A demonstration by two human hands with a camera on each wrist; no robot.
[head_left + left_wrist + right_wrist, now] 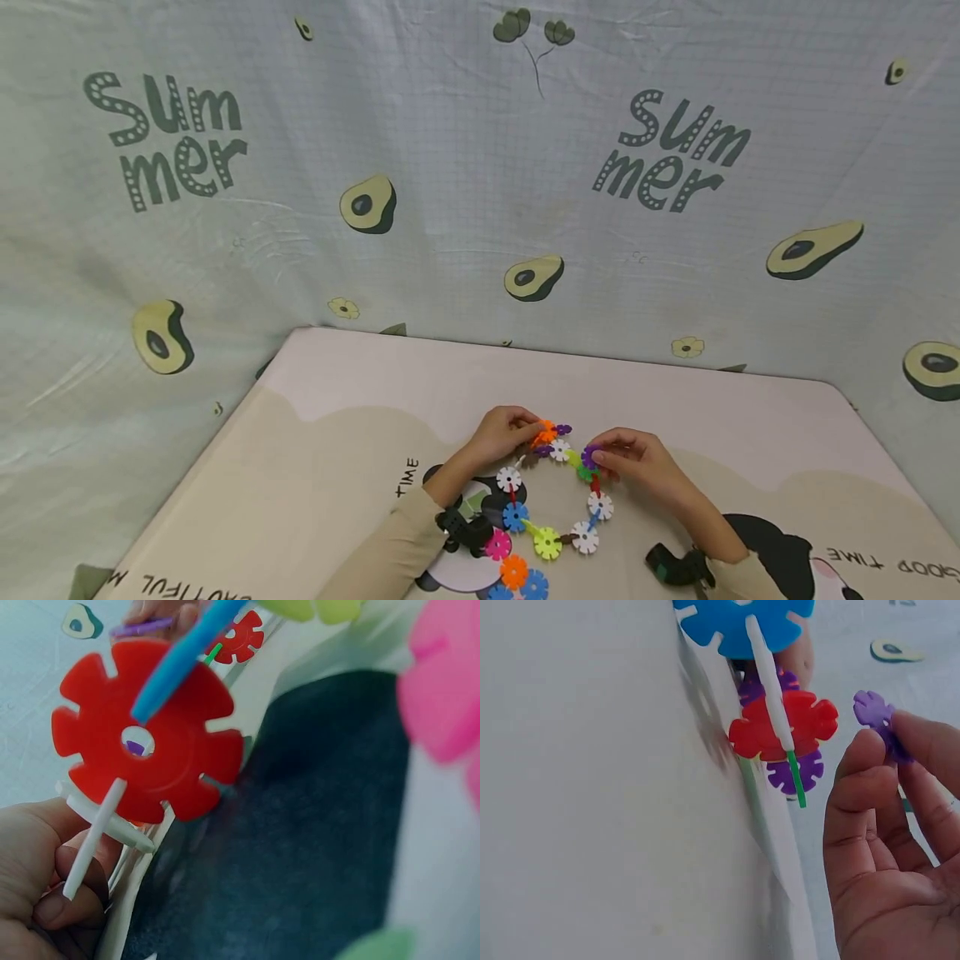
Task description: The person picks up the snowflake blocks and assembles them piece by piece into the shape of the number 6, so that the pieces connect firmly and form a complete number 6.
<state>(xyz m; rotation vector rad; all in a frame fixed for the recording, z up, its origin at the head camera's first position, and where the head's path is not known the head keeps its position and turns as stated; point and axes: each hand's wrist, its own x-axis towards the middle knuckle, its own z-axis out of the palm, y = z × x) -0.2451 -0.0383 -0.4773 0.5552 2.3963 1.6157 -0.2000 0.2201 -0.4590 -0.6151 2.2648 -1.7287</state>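
Observation:
A ring of interlocking notched plastic discs lies on the table, with a white disc (pixel 508 478), a blue disc (pixel 515 517) and a yellow disc (pixel 547 543) along its near left side. At its far end my left hand (pixel 510 435) pinches an orange disc (pixel 548 430), beside a small purple one. My right hand (pixel 637 461) holds a loose purple disc (pixel 873 709) between thumb and fingertips, apart from the chain in the right wrist view. Nearby in that view hang a red disc (pixel 810 724) and a green disc (pixel 796 780). A large red disc (pixel 180 742) partly covers the left wrist view.
A pink disc (pixel 498 544), an orange one and blue ones trail from the ring toward the near edge. The table cover (pixel 337 483) carries printed animals and letters. An avocado-print cloth (pixel 450 275) hangs behind. Black wrist cameras sit on both wrists.

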